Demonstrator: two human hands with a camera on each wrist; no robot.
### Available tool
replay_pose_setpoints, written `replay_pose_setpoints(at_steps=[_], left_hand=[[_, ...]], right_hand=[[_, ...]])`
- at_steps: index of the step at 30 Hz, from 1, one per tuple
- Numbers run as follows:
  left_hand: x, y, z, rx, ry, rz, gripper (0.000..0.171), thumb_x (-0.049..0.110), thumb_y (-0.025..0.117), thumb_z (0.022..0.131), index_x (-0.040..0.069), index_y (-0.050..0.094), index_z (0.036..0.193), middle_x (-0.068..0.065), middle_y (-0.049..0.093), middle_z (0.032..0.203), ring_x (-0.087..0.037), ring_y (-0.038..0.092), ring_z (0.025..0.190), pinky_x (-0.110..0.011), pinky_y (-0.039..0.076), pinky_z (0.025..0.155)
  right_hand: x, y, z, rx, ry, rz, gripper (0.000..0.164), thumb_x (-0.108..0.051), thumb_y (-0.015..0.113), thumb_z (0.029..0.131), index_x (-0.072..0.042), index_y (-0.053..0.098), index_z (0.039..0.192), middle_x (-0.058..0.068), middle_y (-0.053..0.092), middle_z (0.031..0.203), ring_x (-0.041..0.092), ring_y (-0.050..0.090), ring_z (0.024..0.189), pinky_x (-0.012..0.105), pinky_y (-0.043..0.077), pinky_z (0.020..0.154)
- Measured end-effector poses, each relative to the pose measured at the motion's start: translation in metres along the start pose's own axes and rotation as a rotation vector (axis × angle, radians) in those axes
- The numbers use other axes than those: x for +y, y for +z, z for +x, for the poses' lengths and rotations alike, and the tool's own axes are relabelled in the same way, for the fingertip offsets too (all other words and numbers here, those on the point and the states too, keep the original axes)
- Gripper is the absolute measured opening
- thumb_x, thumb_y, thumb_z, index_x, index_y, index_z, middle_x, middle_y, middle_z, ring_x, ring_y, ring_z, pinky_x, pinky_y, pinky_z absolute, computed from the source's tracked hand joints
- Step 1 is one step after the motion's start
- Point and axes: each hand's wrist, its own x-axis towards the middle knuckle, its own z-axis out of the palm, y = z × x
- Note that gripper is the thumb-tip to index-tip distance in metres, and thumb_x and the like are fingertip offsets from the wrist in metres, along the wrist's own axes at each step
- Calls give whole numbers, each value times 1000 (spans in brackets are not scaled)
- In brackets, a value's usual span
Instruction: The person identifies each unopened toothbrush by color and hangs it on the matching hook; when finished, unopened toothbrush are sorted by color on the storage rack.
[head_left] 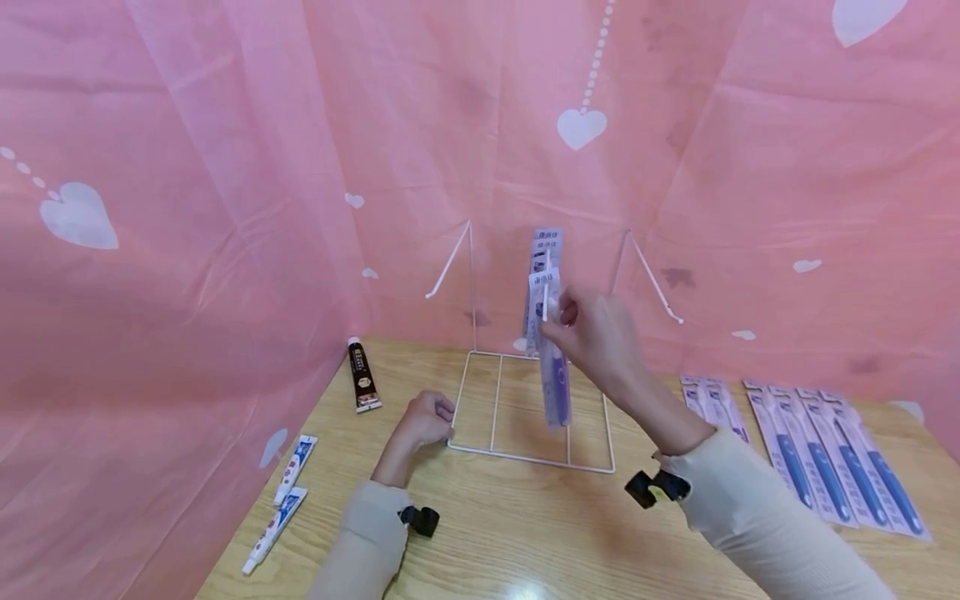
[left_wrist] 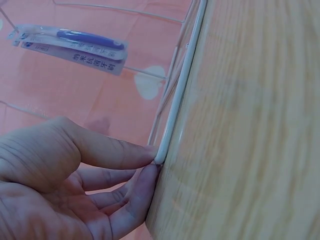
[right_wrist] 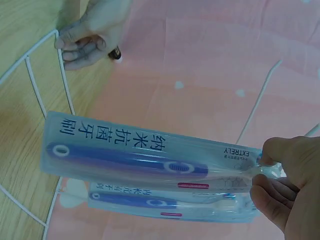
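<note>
Right hand [head_left: 602, 340] pinches a packet [right_wrist: 150, 149] containing a seemingly purple toothbrush [right_wrist: 122, 162]

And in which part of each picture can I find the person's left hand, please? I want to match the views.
Head: the left hand is below and left of centre, at the base's left side.
Left wrist: large at lower left, thumb and finger pinching a white rod.
Right wrist: near the top, left of centre, at a corner of the base.
Shared landmark: the white wire rack.

Front pack [head_left: 557, 392] partly hides rear packs [head_left: 549, 236] — lettering on the black tube [head_left: 362, 373] (tiny) unreadable.
</note>
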Motion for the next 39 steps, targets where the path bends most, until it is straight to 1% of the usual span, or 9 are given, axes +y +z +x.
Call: replay_pose_setpoints(at_steps=[6,10,14,19,27,32,35,37,39], left_hand=[[1,1,1,6,-1,10,34,-14,72,65,-4,65,96,-10,61,85,-21,58,77,-30,53,68],[0,1,1,7,-1,23,33,-14,73,65,-3,66,96,-10,62,85,-22,58,78,-32,53,70],[1,1,2,10,-1,30,34,-14,73,65,-3,66,97,-10,63,86,-22,59,79,-33,52,72],[2,0,1,9,-10,21,35,-14,72,65,-4,66,98,-10,63,86,-23,59,81,-32,53,72],[2,3,4,4,8,32,34,-13,73,65,-3,66,96,-9,63,85,-22,59,80,-32,52,73],[3,5,4,0,18,34,33,-13,73,65,-4,66,96,-9,63,85,-22,59,80,-33,52,73],[4,6,4,-5,14,33,33,-13,73,65,-4,66,96,-9,63,85,-22,59,80,-33,52,73],[5,6,4,-7,9,31,34,-13,73,65,-4,66,97,-9,63,85,-22,59,80,-33,52,73],[5,6,5,-6,6,30,34,-14,73,65,-4,66,97,-10,63,85,-23,59,80,-33,52,73]], right_hand=[[11,14,20,48,102,-19,16,-9,75,76,-1,62,75,10,66,68,25,61,61,39,45,55],[17,22,32,49,175,-12,19,-13,77,77,-2,62,75,11,66,68,26,60,61,38,45,56],[22,27,41,53,213,4,21,-13,79,77,-1,62,74,12,66,68,26,59,60,36,44,55],[27,32,49,87,222,1,19,-12,77,77,0,62,73,14,67,68,29,60,62,37,44,56],[32,31,51,95,265,-2,18,-12,77,77,2,66,76,15,67,71,30,60,64,37,44,58],[37,32,46,113,269,35,18,-12,77,77,3,66,78,15,68,73,28,62,64,35,46,59],[41,34,40,125,262,58,22,-16,77,78,3,65,79,14,68,72,27,63,64,35,46,61],[44,34,35,119,258,48,27,-21,78,79,3,66,80,14,68,71,28,63,65,37,46,63],[48,33,29,89,268,33,32,-27,79,79,3,67,83,14,69,73,29,64,67,39,47,66]])
